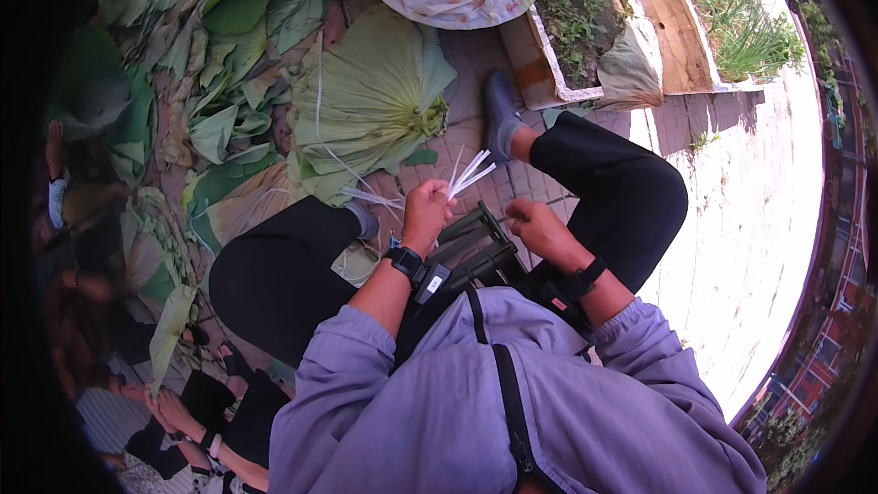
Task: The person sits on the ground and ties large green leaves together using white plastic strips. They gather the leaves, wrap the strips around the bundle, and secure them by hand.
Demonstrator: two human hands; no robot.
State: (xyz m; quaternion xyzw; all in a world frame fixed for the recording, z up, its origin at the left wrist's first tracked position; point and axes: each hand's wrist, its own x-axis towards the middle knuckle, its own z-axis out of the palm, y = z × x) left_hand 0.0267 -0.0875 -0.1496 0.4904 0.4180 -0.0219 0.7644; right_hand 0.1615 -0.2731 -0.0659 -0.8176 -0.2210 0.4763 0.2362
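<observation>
My left hand (pixel 427 220) is closed around a bunch of thin white plastic strips (pixel 468 174), whose ends fan out past the fingers. More of their length trails left toward my knee. A short way to the right, my right hand (pixel 541 230) is held with its fingers curled in; whatever they hold, if anything, cannot be made out. Between and below the hands, a dark green frame with crossbars (pixel 480 242) shows between my knees. Ahead to the left lies a large pleated lotus leaf (pixel 375 91), with a pale strip running across its left side.
Heaped lotus leaves (pixel 229 55) cover the paving on the left. A person in a straw hat with a ruffled brim (pixel 457 14) is ahead. Planter boxes (pixel 549 82) of greenery stand at the far right. Another person's hands (pixel 174 412) hold a leaf at lower left.
</observation>
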